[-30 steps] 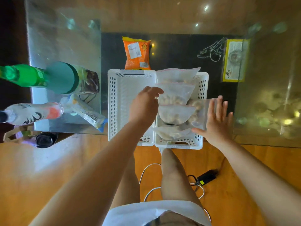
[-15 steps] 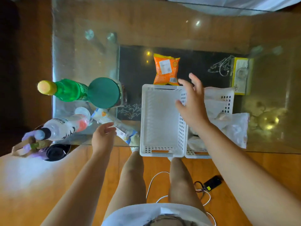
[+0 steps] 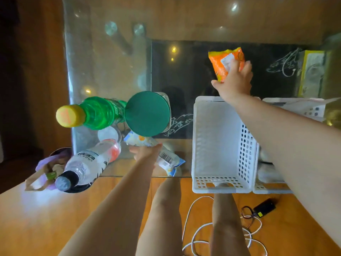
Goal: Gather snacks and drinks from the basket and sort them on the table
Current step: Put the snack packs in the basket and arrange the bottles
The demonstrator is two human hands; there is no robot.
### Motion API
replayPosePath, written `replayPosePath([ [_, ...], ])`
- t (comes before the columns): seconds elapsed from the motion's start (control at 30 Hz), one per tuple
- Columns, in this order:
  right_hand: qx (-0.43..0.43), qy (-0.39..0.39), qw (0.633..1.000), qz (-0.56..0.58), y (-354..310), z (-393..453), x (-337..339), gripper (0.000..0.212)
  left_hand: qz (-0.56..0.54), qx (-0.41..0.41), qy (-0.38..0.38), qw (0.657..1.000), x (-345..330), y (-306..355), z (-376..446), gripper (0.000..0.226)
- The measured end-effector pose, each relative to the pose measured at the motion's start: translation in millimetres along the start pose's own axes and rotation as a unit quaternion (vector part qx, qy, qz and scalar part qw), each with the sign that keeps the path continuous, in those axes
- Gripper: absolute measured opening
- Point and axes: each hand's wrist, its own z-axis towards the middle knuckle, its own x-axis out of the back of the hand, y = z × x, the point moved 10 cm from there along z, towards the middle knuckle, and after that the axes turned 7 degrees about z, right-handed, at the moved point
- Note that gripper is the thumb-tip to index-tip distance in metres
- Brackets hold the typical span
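Glass tabletop (image 3: 110,71): at one o'clock my right hand (image 3: 234,84) pinches the orange packet (image 3: 221,65), while my left hand (image 3: 147,153) curls on the blue-white packet (image 3: 166,157) and could knock the green bottle (image 3: 99,112).

Both forearms are bare, with no sleeves, watch or bracelet showing down to the left hand (image 3: 147,151) and the right hand (image 3: 233,84). The legs are bare too, knees and shins uncovered, seen from above between the arms. At the bottom edge of the view a white garment hem (image 3: 166,254) barely shows across the lap, too cropped to identify further.
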Motion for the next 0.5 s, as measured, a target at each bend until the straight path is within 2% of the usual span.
replayPosePath([
  [0.1,-0.044,-0.03,0.998,-0.018,9,10,-7,0.081,0.016,0.0,0.005,1.0,-1,-1,6,0.057],
  [0.2,-0.065,-0.013,0.998,0.016,16,15,0,0.076,-0.062,0.005,0.007,0.998,3,-5,2,0.055],
  [0.27,-0.045,0.078,0.992,0.09,12,11,22,0.066,-0.135,-0.015,0.01,0.991,6,-7,-5,0.049],
  [0.33,-0.016,0.149,0.965,0.215,4,-4,45,0.061,-0.191,-0.037,0.008,0.981,9,-11,-13,0.049],
  [0.4,0.024,0.162,0.929,0.332,-8,-24,60,0.061,-0.22,-0.054,0.005,0.974,12,-17,-22,0.049],
  [0.5,0.081,0.13,0.903,0.401,-21,-68,73,0.057,-0.224,-0.093,0.0,0.97,19,-22,-38,0.045],
])
